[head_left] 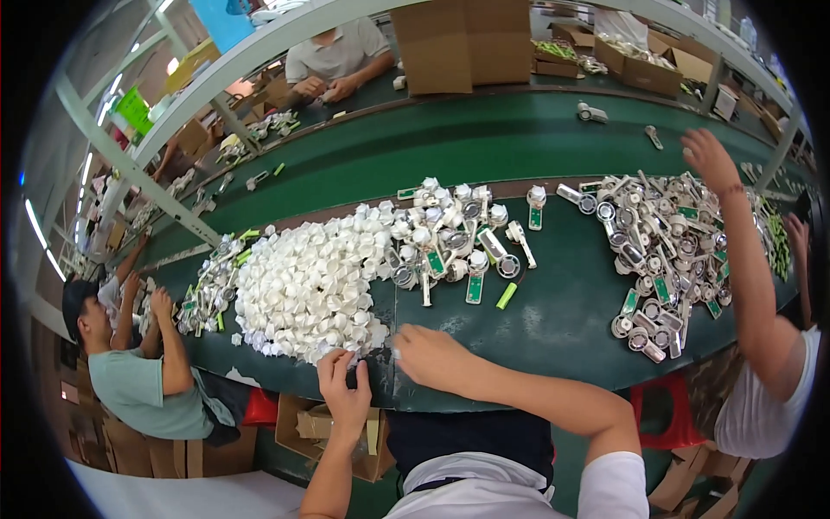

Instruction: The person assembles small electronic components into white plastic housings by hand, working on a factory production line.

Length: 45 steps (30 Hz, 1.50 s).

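Observation:
A broad heap of small white plastic caps point(311, 281) lies on the dark green worktable in front of me. At its near edge is my left hand point(346, 394), with the fingers bent toward the caps and the thumb apart from them. My right hand point(437, 356) is closed just to the right, its fingertips pointing at the heap. A small whitish piece shows at those fingertips, too small to make out well. Beyond the hands lie handheld white-and-grey device parts point(467, 233) with round grilles and green circuit boards, some topped with white caps. A green battery cell point(507, 296) lies nearby.
More device parts point(670, 259) are heaped at the right, where a co-worker's arm point(743, 233) reaches over. A green conveyor belt point(484, 130) runs behind a ledge. Another co-worker point(138, 381) sits at the left. A cardboard box point(298, 432) stands below the table edge.

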{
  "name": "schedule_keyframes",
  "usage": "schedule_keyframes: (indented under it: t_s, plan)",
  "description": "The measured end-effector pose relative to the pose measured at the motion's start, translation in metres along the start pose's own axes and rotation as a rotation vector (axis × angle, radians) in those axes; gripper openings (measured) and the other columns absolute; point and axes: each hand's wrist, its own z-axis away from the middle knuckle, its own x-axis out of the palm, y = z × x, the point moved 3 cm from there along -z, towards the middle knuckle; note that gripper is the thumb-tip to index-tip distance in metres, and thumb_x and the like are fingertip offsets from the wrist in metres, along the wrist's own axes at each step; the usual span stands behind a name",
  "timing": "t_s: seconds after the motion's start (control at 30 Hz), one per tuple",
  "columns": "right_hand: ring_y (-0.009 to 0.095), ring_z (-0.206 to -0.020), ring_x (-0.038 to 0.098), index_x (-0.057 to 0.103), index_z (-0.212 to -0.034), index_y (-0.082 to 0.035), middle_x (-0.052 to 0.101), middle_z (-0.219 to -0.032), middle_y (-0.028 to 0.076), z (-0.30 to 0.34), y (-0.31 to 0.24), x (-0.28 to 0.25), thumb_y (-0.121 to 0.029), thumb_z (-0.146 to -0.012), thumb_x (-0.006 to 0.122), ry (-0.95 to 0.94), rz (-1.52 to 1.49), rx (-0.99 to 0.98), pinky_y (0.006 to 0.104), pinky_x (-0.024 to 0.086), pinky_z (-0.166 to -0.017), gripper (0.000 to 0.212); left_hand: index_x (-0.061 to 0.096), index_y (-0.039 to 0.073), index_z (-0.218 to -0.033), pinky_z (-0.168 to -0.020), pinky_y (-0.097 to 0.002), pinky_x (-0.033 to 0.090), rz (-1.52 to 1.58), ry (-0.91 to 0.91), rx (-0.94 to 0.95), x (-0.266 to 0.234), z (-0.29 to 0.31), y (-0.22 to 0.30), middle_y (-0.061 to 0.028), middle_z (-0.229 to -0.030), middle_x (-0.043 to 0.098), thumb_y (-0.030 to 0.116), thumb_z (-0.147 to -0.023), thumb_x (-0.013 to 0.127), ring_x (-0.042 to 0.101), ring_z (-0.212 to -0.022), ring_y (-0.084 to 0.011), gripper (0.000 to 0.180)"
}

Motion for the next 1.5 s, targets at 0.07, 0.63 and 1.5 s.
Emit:
schedule_keyframes:
  t_s: [0.07,0.63,1.5]
  plan:
    - [0.037,-0.087,0.065,0.059,-0.096,0.004,0.059,-0.094,0.019,0.038,0.008,-0.035,-0.013,-0.083,0.066,-0.109,0.073,0.145,0.0444,0.055,-0.075,0.023,0.065,-0.002,-0.103,-0.079,-0.0385,0.049,0.112,-0.032,0.045,0.010,-0.016,0.026,-0.0166,-0.105,0.060,-0.001,-0.079,0.071,0.059,-0.088,-0.0338,0.025]
    - [0.035,-0.077,0.068,0.060,-0.093,0.007,0.064,-0.089,0.023,0.155,0.031,-0.090,-0.013,-0.076,0.076,0.153,0.157,0.498,0.0410,0.056,-0.068,0.031,0.055,0.003,-0.124,-0.100,-0.0406,0.041,0.366,-0.573,0.658,0.161,-0.167,0.150,-0.0098,-0.112,0.064,0.003,-0.078,0.073,0.060,-0.106,-0.0258,0.049]
    - [0.022,-0.091,0.068,0.071,-0.103,-0.004,0.060,-0.116,0.015,0.093,0.002,-0.157,0.005,-0.067,0.083,0.878,-0.163,-0.014,0.0326,0.057,-0.075,0.039,0.060,-0.003,-0.117,-0.093,-0.0318,0.048,1.336,-0.458,-0.074,0.075,-0.091,0.181,-0.0095,-0.118,0.051,0.001,-0.083,0.076,0.054,-0.111,-0.0181,0.038]
